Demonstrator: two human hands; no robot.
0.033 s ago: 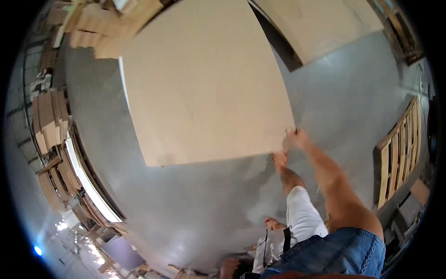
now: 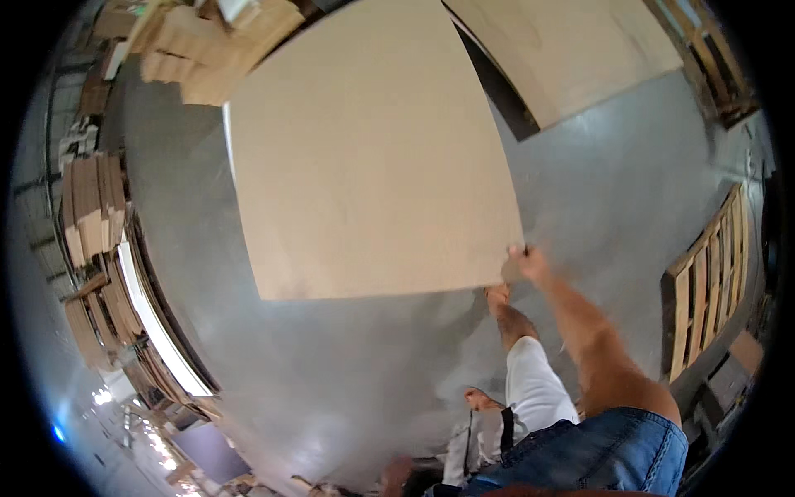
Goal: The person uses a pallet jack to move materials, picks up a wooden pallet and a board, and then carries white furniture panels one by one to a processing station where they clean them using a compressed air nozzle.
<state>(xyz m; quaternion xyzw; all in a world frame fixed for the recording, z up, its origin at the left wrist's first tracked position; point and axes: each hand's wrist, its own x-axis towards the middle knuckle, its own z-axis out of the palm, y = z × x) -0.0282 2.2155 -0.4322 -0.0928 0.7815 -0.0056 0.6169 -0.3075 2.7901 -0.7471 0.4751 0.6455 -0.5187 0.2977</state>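
Gripping the near right corner of a large pale plywood sheet (image 2: 373, 157), fingers of the right hand (image 2: 528, 261) curled over its edge (somewhat blurred, yet clearly clenched on the board). Spreading away from that grip to the left and far side, nearly all of the sheet's surface sits up and leftward of the hand, above the grey concrete floor (image 2: 331, 373). Reaching from the lower right, arm stretched out to the corner. No sign of the left hand anywhere in view, so impossible to tell its state. Farther right, leaning beyond the sheet, a second pale panel (image 2: 571, 50); at the right edge, a wooden pallet (image 2: 704, 282); along the left, stacks of boards (image 2: 87, 207).
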